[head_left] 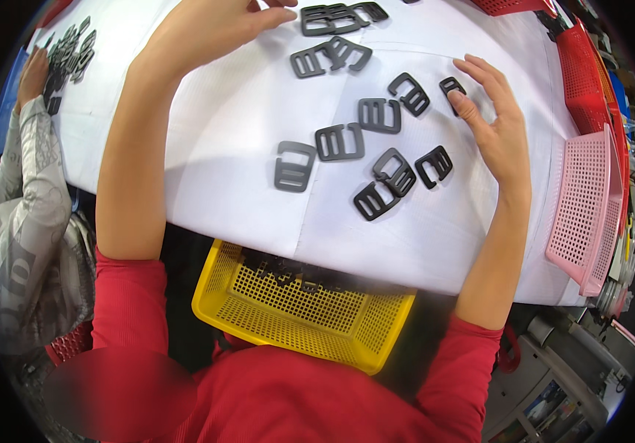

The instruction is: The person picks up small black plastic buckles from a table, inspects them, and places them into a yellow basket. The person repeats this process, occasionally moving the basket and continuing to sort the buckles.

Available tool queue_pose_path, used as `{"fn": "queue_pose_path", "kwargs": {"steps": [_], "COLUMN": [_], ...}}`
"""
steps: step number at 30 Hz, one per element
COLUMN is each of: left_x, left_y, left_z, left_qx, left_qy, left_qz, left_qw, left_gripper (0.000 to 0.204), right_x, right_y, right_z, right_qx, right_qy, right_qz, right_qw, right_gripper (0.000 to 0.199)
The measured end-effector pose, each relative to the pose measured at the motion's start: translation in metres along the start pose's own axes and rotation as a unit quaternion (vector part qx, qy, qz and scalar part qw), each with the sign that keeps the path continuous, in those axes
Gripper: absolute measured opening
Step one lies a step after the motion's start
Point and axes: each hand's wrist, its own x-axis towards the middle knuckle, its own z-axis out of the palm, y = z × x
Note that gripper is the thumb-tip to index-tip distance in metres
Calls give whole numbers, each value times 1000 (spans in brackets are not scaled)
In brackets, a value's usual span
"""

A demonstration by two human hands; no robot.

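Observation:
Several black and dark grey plastic strap buckles lie across the white-covered table. At the upper edge my left hand (218,28) is partly cut off, thumb stretched toward a cluster of grey buckles (320,20); its visible fingers are apart and hold nothing. My right hand (496,122) has spread fingers around a small black buckle (450,86). The thumb overlaps that buckle's edge; I cannot tell if it presses on it. Between my hands lie single grey buckles (293,167), and a black buckle (434,166) is nearest below my right hand.
A yellow basket (297,317) with dark pieces inside sits below the table edge against me. Pink (583,203) and red baskets (581,77) line the right side. At far left, a co-worker's hand (33,76) is beside a pile of dark buckles (72,53).

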Motion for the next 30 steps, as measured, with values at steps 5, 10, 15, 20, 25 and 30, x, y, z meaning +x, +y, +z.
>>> {"fn": "queue_pose_path", "kwargs": {"steps": [5, 10, 15, 20, 25, 30], "left_x": [7, 19, 12, 14, 14, 10], "left_y": [-17, -29, -42, -33, -35, -20], "left_z": [4, 19, 12, 18, 17, 10], "left_qx": [-13, -28, -43, -66, -2, 1], "left_qy": [-5, 21, 44, 39, 39, 26], "left_qz": [-35, -64, -61, -12, -45, -75], "left_qw": [999, 997, 996, 997, 998, 997], "left_gripper": [22, 24, 24, 24, 25, 26], "right_x": [-7, -19, -30, -35, -39, -35], "right_y": [2, -12, -27, -26, -49, -91], "right_z": [25, 26, 27, 25, 34, 53], "right_qx": [-74, -117, -80, -62, -42, -47], "right_qy": [-82, -117, -133, -129, -153, -181], "right_qz": [-68, -86, -105, -71, -129, -193], "right_qw": [992, 983, 982, 987, 979, 963], "right_gripper": [68, 71, 75, 79, 82, 74]}}
